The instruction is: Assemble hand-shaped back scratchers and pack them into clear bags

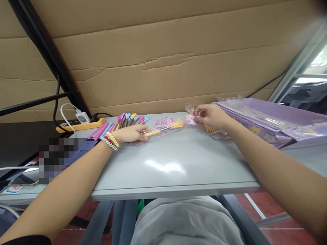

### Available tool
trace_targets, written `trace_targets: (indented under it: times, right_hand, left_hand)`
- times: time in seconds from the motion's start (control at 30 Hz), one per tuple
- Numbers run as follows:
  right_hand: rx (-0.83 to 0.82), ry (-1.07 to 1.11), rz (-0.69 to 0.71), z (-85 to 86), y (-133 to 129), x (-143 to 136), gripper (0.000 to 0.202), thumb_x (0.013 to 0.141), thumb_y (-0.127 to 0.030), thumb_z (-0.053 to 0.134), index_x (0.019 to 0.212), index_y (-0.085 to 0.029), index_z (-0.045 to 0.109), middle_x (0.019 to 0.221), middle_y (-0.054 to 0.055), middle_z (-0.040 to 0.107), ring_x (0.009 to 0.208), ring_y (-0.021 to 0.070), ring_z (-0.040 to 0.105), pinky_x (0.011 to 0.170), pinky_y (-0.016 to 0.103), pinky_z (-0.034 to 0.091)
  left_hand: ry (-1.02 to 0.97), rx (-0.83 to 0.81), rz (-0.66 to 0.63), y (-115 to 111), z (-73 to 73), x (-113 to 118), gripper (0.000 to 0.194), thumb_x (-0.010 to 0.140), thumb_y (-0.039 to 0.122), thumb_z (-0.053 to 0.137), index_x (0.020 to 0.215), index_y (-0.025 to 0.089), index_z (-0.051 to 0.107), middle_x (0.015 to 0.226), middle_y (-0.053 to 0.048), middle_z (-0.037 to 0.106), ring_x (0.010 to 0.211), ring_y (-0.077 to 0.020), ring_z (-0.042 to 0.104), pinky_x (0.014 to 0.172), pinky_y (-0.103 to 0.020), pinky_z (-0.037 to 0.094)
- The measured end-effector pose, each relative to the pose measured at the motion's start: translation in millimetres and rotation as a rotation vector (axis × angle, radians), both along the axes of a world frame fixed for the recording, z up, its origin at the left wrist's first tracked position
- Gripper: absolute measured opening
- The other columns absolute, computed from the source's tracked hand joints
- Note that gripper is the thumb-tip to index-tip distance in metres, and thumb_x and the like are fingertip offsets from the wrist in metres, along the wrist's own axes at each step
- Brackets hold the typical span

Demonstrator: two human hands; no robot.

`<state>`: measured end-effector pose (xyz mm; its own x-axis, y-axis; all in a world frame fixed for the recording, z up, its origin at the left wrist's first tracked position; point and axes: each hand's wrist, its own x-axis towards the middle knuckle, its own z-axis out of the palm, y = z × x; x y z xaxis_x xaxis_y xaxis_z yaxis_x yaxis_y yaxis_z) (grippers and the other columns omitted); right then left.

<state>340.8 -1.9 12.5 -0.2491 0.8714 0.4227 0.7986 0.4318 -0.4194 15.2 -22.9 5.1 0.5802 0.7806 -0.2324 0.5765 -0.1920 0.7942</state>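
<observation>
My left hand (135,133) is closed on the near end of a yellow hand-shaped back scratcher (152,132), which lies in a clear plastic bag, its fingers pointing right. My right hand (211,115) pinches a pink printed card (191,119) with clear plastic around it, just beyond the scratcher's tip. Whether this plastic belongs to the same bag I cannot tell. Under and behind the bag lie more pink cards (163,122). Below my right hand shows another yellow hand-shaped head (209,128), partly hidden, beside bagged pieces.
Behind my left hand lie several pink, blue and yellow back scratchers (133,118) and coloured tubes (101,130). A lilac box (276,110) with clear bags stands at right. A yellow power strip (66,128) and a blurred-out device sit left. Cardboard (163,51) walls the grey table (163,170).
</observation>
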Motion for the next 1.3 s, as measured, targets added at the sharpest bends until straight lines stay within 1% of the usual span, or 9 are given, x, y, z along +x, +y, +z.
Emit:
trace_targets:
  times: [0.13, 0.33, 0.5, 0.63, 0.77, 1.03, 1.3]
  right_hand:
    - [-0.005, -0.071, -0.048, 1.1, 0.0, -1.0, 0.014, 0.067, -0.033, 0.062, 0.074, -0.021, 0.061, 0.063, -0.001, 0.062, 0.059, 0.0144, 0.056, 0.059, 0.025, 0.04]
    - [-0.046, -0.085, -0.079, -0.1, 0.7, -0.6, 0.016, 0.067, -0.031, 0.063, 0.079, -0.021, 0.061, 0.067, 0.0, 0.064, 0.06, 0.0155, 0.057, 0.058, 0.026, 0.039]
    - [-0.068, -0.108, -0.066, -0.8, 1.4, -0.9, 0.014, 0.067, -0.032, 0.063, 0.075, -0.021, 0.061, 0.067, 0.003, 0.064, 0.062, 0.0191, 0.057, 0.056, 0.029, 0.039]
    - [-0.118, -0.094, -0.061, -0.9, 2.6, -1.6, 0.012, 0.067, -0.032, 0.065, 0.073, -0.022, 0.061, 0.066, 0.004, 0.065, 0.062, 0.0219, 0.059, 0.058, 0.032, 0.041]
    - [-0.159, -0.054, -0.024, -2.2, 5.0, -0.9, 0.011, 0.067, -0.032, 0.065, 0.071, -0.023, 0.062, 0.068, 0.005, 0.067, 0.064, 0.0234, 0.06, 0.058, 0.034, 0.043]
    - [-0.156, -0.079, -0.036, -4.6, 8.5, 0.5, 0.013, 0.066, -0.033, 0.063, 0.068, -0.02, 0.063, 0.066, 0.002, 0.065, 0.064, 0.0192, 0.058, 0.06, 0.03, 0.042]
    - [-0.162, -0.043, -0.037, -1.2, 2.3, -3.4, 0.007, 0.067, -0.026, 0.061, 0.066, -0.02, 0.063, 0.065, 0.001, 0.064, 0.062, 0.0164, 0.057, 0.057, 0.026, 0.04]
  left_hand:
    - [0.033, 0.025, 0.007, 0.0, 0.2, 0.5, 0.025, 0.071, 0.027, 0.063, 0.089, 0.017, 0.048, 0.067, 0.004, 0.049, 0.053, -0.007, 0.047, 0.047, -0.021, 0.039]
    - [0.049, 0.039, -0.001, -1.5, 1.3, 1.9, 0.026, 0.071, 0.028, 0.062, 0.09, 0.017, 0.048, 0.07, 0.003, 0.05, 0.055, -0.0081, 0.048, 0.048, -0.022, 0.041]
    - [0.076, 0.05, -0.007, -1.7, 1.1, 2.4, 0.026, 0.071, 0.028, 0.062, 0.091, 0.017, 0.048, 0.068, 0.004, 0.047, 0.053, -0.008, 0.046, 0.048, -0.022, 0.04]
    - [0.116, 0.062, -0.001, -0.8, 0.6, 1.7, 0.029, 0.072, 0.03, 0.062, 0.094, 0.018, 0.049, 0.068, 0.004, 0.049, 0.053, -0.0088, 0.047, 0.05, -0.023, 0.04]
    - [0.122, 0.065, 0.017, -0.8, 0.4, 2.0, 0.032, 0.07, 0.031, 0.063, 0.096, 0.018, 0.05, 0.068, 0.003, 0.051, 0.053, -0.0096, 0.049, 0.05, -0.023, 0.041]
    - [0.14, 0.08, 0.006, -1.7, 0.9, 2.9, 0.032, 0.07, 0.034, 0.062, 0.094, 0.018, 0.05, 0.067, 0.004, 0.05, 0.053, -0.0098, 0.048, 0.05, -0.023, 0.041]
    - [0.133, 0.069, -0.007, -3.8, 2.9, 4.5, 0.029, 0.071, 0.031, 0.06, 0.094, 0.017, 0.048, 0.069, 0.003, 0.048, 0.055, -0.009, 0.047, 0.049, -0.022, 0.041]
